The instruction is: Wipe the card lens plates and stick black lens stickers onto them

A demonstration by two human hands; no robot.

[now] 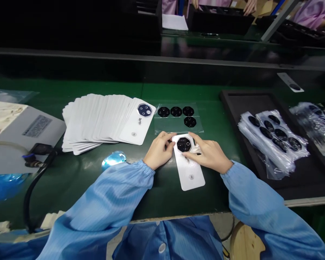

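Left hand [160, 150], right hand [209, 153], both gripped the white panel [191, 177], and uneven thumb pressure could have skewed its black disc [183, 145]!

Between the fingers [199, 141] is one panel [188, 169]; on the table [159, 204], a panel pile [97, 119] lies left of them, a sheet [165, 125] beyond, a tray [247, 101] right.

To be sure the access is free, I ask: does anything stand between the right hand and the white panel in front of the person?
Nothing visible does: the right hand is at the upper end of the white panel, beside the black octagonal piece.
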